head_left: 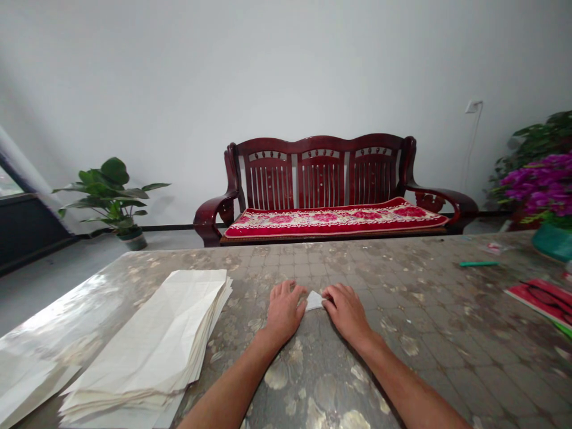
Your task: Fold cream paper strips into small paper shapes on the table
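- small white paper [314,301]: on table [447,333], between left hand [284,311] and right hand [347,313]
- left: loosely curled at paper's left edge; whether gripping, can't tell
- right: thumb, forefinger nearly together at right corner; pinch unclear
- paper stack [152,339]: left, near

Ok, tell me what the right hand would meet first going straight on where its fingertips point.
Most likely the small white paper, immediately left of the right hand; whether they touch is unclear.
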Demonstrator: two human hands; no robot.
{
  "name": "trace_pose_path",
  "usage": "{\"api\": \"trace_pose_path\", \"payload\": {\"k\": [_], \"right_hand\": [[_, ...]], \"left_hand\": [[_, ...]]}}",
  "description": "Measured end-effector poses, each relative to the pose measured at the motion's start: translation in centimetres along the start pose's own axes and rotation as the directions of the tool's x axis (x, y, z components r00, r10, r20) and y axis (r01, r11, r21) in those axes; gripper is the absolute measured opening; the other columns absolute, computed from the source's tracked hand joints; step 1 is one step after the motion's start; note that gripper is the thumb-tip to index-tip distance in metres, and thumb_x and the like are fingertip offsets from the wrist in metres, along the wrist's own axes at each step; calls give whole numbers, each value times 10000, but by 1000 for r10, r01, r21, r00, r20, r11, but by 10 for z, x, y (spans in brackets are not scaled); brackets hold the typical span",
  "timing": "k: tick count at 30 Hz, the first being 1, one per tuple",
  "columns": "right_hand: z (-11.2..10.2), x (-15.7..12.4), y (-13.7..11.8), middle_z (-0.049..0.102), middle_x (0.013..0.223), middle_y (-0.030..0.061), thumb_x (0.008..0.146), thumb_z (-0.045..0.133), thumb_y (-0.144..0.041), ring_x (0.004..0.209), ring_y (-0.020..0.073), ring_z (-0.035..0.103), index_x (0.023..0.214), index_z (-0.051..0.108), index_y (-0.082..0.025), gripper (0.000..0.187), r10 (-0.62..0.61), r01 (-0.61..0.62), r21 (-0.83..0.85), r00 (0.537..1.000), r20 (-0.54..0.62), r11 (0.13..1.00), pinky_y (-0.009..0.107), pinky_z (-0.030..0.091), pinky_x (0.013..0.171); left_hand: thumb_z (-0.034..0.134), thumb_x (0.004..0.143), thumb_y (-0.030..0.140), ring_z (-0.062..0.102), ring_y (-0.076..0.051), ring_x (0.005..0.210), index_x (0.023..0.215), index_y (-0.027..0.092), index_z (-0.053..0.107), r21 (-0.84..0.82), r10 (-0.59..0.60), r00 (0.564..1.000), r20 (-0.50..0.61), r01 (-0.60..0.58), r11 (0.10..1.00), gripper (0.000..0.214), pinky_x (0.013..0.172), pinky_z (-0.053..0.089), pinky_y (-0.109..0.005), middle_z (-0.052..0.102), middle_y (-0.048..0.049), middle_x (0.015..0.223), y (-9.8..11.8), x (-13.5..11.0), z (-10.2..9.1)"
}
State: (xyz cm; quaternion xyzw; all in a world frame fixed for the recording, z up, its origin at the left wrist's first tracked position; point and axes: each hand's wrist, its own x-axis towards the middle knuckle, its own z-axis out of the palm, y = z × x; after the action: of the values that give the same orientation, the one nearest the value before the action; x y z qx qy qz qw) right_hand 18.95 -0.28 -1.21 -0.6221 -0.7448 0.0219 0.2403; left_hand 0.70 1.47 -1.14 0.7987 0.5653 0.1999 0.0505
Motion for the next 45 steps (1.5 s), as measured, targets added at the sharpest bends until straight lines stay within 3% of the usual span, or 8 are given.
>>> {"api": "trace_pose_path", "payload": {"k": [4, 8, 15, 24, 28, 32, 39, 45], "right_hand": [[4, -7, -4, 664, 1014, 39, 932, 532, -186, 975, 212, 522, 976, 683, -249, 170, -218, 217, -131, 976, 7, 967, 319, 398, 833], [5, -12, -5, 674, 1061, 61, 929, 509, -127, 1016, 222, 529, 1101, 664, -210, 246, -297, 303, -208, 953, 62, 930, 339, 425, 870], [-1, -21, -13, 661, 1125, 106, 913, 433, -77, 1043, 251, 538, 1172, 641, -156, 342, -210, 248, -296, 965, 155, 922, 370, 419, 917], [-5, -24, -24, 621, 1248, 160, 921, 348, -106, 1147, 283, 540, 1262, 609, -123, 430, -85, 130, -235, 977, 194, 963, 409, 391, 1014], [6, -28, -15, 428, 1489, 163, 949, 389, -232, 1367, 277, 387, 1412, 464, -72, 496, -131, 167, -157, 968, 215, 973, 414, 267, 1152], [11, -29, -8, 328, 1556, 109, 975, 379, -378, 1442, 239, 266, 1486, 356, -112, 576, -196, 212, -45, 954, 228, 976, 419, 173, 1199], [7, -22, -3, 344, 1549, 94, 985, 342, -377, 1441, 237, 271, 1486, 367, -180, 538, -158, 175, -57, 961, 226, 983, 492, 169, 1182], [3, -21, -10, 369, 1535, 107, 972, 368, -331, 1431, 250, 293, 1464, 405, -154, 524, -119, 141, -82, 967, 224, 987, 484, 169, 1181]], "left_hand": [[488, 919, 193, 338, -291, 1397, 1301, 402, 564, 64, 64, 995, 80, -69, 996, 442, 1113, 291, -519, 388, -37, 1514, -2, 0, 6], [433, 936, 167, 300, -295, 1432, 1347, 390, 532, 115, 137, 975, 177, -159, 981, 478, 1128, 283, -526, 349, -37, 1555, -4, 1, 7], [347, 973, 213, 330, -271, 1421, 1448, 333, 399, 166, 249, 946, 210, -285, 944, 492, 1135, 285, -517, 392, -34, 1535, -12, -8, 2], [400, 973, 437, 294, -295, 1435, 1475, 304, 364, 176, 275, 948, 163, -302, 937, 521, 1146, 253, -531, 348, -68, 1556, -14, -18, 5], [385, 969, 499, 276, -293, 1444, 1490, 269, 341, 160, 291, 940, 176, -319, 934, 571, 1156, 233, -531, 327, -86, 1563, -15, -18, 5], [347, 974, 529, 265, -286, 1449, 1498, 251, 319, 150, 313, 931, 189, -342, 928, 594, 1159, 225, -526, 313, -86, 1569, -17, -18, 4], [370, 981, 466, 293, -266, 1439, 1481, 248, 347, 166, 286, 941, 183, -316, 934, 545, 1159, 237, -495, 348, -70, 1555, -13, -18, 2], [421, 966, 404, 341, -274, 1412, 1458, 231, 387, 179, 266, 949, 167, -295, 939, 523, 1135, 283, -485, 401, -72, 1527, -11, -17, 1]]}}
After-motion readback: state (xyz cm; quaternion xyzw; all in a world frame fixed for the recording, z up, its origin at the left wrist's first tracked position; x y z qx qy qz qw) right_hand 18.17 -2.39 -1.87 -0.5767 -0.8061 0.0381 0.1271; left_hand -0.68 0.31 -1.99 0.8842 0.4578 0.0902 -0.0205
